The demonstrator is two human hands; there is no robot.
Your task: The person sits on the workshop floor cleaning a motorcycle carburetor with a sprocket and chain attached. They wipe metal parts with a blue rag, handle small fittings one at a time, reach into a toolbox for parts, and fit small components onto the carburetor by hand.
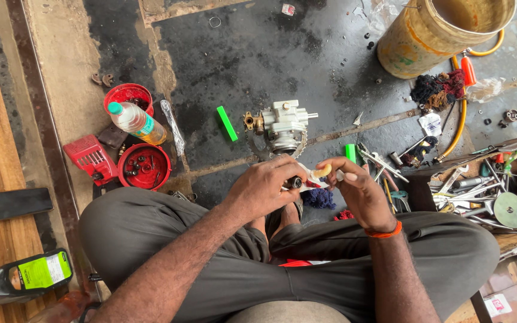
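I sit cross-legged on a stained floor. My left hand (265, 188) grips a small tube with a black nozzle and a white and red body (304, 181). My right hand (357, 190) pinches a small yellowish piece (322, 171) at the tube's other end, fingers closed on it. Just beyond both hands a silver metal engine part with a brass fitting (280, 124) rests on the floor, with a chain curving under it.
A red cap holding small parts (145, 167), a red cup (128, 96), a plastic bottle (136, 121) and a red cover (91, 158) lie at left. A large yellow bucket (438, 30) stands top right. A tool-filled box (486, 191) sits at right. A green-labelled oil bottle (22, 276) lies bottom left.
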